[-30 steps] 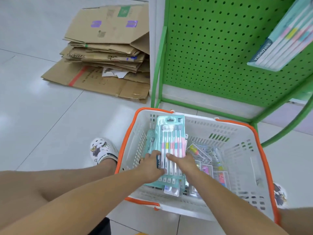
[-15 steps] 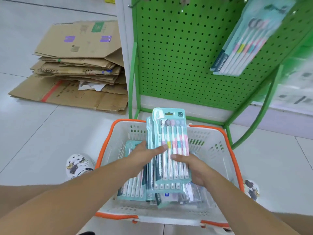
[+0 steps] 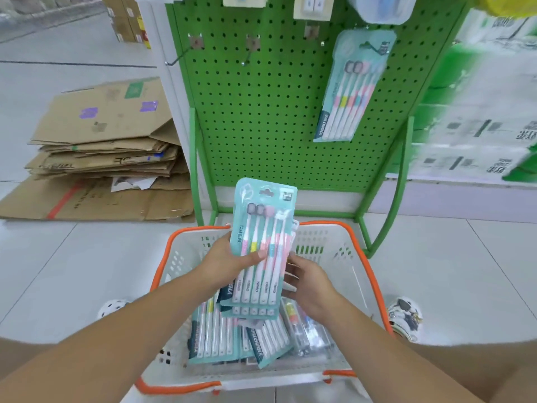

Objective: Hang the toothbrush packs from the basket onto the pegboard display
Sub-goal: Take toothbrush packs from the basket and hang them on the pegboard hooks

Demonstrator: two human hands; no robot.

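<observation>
- The left hand (image 3: 229,258) grips a stack of flat teal toothbrush packs (image 3: 261,242) above the white slotted basket (image 3: 343,257); its fingers are hidden behind them.
- The right hand (image 3: 309,282) hovers slack-fingered just right.
- The hung pack (image 3: 351,88) on the perforated green pegboard (image 3: 261,112) is blurred.

Both my arms reach forward. My left hand (image 3: 229,258) grips with thumb laid across in front; my right hand (image 3: 309,282) is beside it, fingers loosely spread.
</observation>
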